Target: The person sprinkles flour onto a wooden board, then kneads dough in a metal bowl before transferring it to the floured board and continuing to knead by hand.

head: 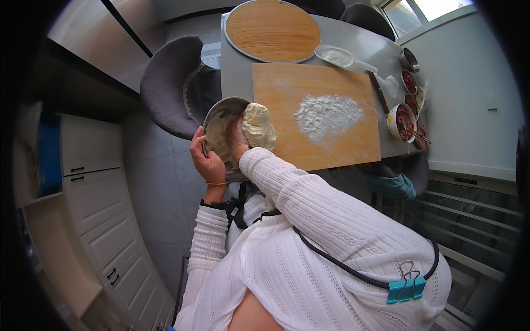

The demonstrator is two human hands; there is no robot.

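Note:
My left hand (pixel 210 163) grips the outer side of a metal mixing bowl (pixel 219 132), which is tilted with its mouth toward the wooden board. Inside the rim, my right hand (pixel 237 138) presses against a large lump of pale dough (pixel 258 126). The dough bulges past the bowl's right edge, over the left side of the rectangular wooden board (pixel 285 87). Sticky residue coats the bowl's inner wall. On the board, to the right of the dough, lies a spread patch of white flour (pixel 329 118). The fingertips of my right hand are hidden behind the dough.
A flour scoop (pixel 364 65) holding flour rests behind the board, near a round wooden board (pixel 273 31). Along the right lie a dark wooden stick (pixel 378 93), a plastic bag (pixel 389 85) and a bowl of filling (pixel 401 122) with chopsticks. A grey chair (pixel 169 87) stands left.

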